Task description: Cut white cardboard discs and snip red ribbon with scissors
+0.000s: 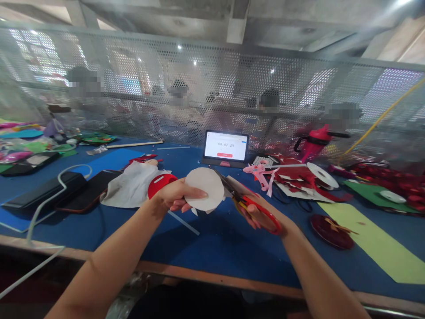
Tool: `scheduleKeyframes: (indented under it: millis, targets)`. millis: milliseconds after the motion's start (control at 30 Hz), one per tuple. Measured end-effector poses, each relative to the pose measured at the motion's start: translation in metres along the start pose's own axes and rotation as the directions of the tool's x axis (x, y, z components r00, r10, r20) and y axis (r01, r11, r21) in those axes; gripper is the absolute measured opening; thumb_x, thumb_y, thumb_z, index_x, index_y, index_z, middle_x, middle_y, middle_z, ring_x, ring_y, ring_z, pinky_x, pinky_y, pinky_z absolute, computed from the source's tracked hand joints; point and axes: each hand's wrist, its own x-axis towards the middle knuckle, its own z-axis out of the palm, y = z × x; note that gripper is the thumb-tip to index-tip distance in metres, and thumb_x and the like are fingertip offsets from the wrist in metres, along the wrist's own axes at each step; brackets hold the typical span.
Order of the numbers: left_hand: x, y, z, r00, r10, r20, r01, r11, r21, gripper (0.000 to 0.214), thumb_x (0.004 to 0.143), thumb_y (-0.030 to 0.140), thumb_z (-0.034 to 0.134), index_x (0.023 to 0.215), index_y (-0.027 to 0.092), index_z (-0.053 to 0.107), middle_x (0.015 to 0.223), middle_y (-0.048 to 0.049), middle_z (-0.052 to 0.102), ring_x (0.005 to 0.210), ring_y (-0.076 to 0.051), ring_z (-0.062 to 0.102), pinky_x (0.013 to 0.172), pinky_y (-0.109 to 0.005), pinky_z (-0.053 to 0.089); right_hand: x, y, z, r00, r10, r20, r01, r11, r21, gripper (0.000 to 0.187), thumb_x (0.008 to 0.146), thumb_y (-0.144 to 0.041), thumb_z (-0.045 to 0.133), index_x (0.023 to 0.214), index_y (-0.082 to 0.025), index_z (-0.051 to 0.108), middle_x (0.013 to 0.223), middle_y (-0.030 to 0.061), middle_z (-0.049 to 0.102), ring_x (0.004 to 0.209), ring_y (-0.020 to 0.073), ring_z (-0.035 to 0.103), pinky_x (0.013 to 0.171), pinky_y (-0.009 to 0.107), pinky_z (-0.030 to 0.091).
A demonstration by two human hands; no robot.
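Scissors [236, 194] slant diagonally, pointing forward-left at white disc [203, 182].

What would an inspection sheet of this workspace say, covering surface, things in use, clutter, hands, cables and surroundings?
Surface: blue tabletop with a brownish front edge.
Things in use: white disc, held above the tabletop; red-handled scissors, blades at the disc's right side, contact unclear.
Clutter: white cloth at left; pink glue gun, ribbon spool and yellow-green sheet at right.
Hands: left hand pinches the disc; right hand grips the scissors.
Cables: white cable runs over the front edge at left.
Surroundings: tablet showing 00:02:33 at the back; perforated screen behind, blurred people beyond.
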Motion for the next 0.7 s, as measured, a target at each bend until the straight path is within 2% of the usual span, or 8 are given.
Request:
scheduleKeyframes:
  millis: [167,300,367,433,533,633,700]
  targets:
    - [0.0,-0.001,-0.001,1.0,-0.007,0.001,0.007,1.0,0.018,0.027,0.069,0.03,0.062,0.054,0.008,0.063,0.03,-0.0005,0.048,0.019,-0.004,0.025,0.017,-0.01,0.021,-0.004,-0.002,-0.002,0.997,0.062,-0.042,-0.059,0.996,0.065,0.05,0.076,-0.066,0.043,0.056,-0.021,0.041,0.039,-0.0049,0.038,0.036,0.0084,0.035,0.038,0.024,0.03]
    - [0.002,-0.004,0.001,0.998,-0.024,0.062,0.023,1.0,0.02,0.031,0.069,0.031,0.062,0.047,0.008,0.06,0.03,-0.0012,0.048,0.019,-0.003,0.026,0.017,-0.01,0.02,0.0,-0.007,-0.002,0.994,0.114,0.006,-0.113,0.982,0.152,0.039,0.074,-0.058,0.051,0.065,-0.02,0.048,0.04,-0.0065,0.039,0.034,0.0086,0.037,0.034,0.023,0.027]
    - [0.004,-0.005,0.002,0.994,-0.03,0.101,0.028,0.999,0.021,0.032,0.069,0.031,0.062,0.047,0.009,0.059,0.03,-0.0013,0.048,0.019,-0.004,0.027,0.017,-0.009,0.019,0.002,-0.01,-0.003,0.995,0.1,0.026,-0.103,0.981,0.166,0.036,0.073,-0.055,0.053,0.071,-0.019,0.05,0.042,-0.0073,0.039,0.034,0.008,0.036,0.033,0.022,0.026]
    - [0.005,-0.006,0.002,0.993,-0.03,0.117,0.026,0.999,0.028,0.031,0.07,0.031,0.062,0.048,0.009,0.06,0.03,-0.0014,0.048,0.019,-0.004,0.027,0.017,-0.009,0.018,0.001,-0.012,-0.005,0.999,0.034,0.011,-0.035,0.99,0.133,0.043,0.073,-0.061,0.05,0.072,-0.019,0.05,0.044,-0.0064,0.041,0.036,0.0077,0.037,0.035,0.021,0.028]
    - [0.007,-0.008,0.001,0.991,-0.02,0.13,0.014,0.999,0.05,0.031,0.071,0.03,0.06,0.048,0.009,0.06,0.03,-0.0022,0.049,0.019,-0.004,0.029,0.018,-0.009,0.02,-0.001,-0.012,-0.008,0.998,-0.065,-0.024,0.067,0.994,0.082,0.061,0.07,-0.078,0.034,0.074,-0.018,0.046,0.047,-0.0043,0.043,0.04,0.0098,0.041,0.037,0.023,0.032]
    - [0.009,-0.01,-0.001,0.992,0.002,0.124,-0.009,0.998,0.058,0.033,0.072,0.031,0.06,0.048,0.009,0.06,0.032,-0.0029,0.05,0.02,-0.004,0.031,0.019,-0.011,0.021,-0.002,-0.008,-0.007,0.998,-0.062,-0.007,0.062,0.995,0.072,0.068,0.068,-0.082,0.024,0.079,-0.019,0.046,0.051,-0.0016,0.048,0.041,0.0115,0.044,0.039,0.025,0.036]
    - [0.011,-0.011,-0.001,0.998,0.022,0.055,-0.025,0.998,0.065,0.034,0.072,0.033,0.059,0.049,0.008,0.061,0.032,-0.0032,0.05,0.02,-0.005,0.032,0.019,-0.012,0.02,-0.001,-0.002,-0.005,0.999,-0.051,0.018,0.049,0.993,0.103,0.067,0.075,-0.078,0.019,0.083,-0.019,0.05,0.057,0.0015,0.052,0.044,0.013,0.047,0.042,0.028,0.04]
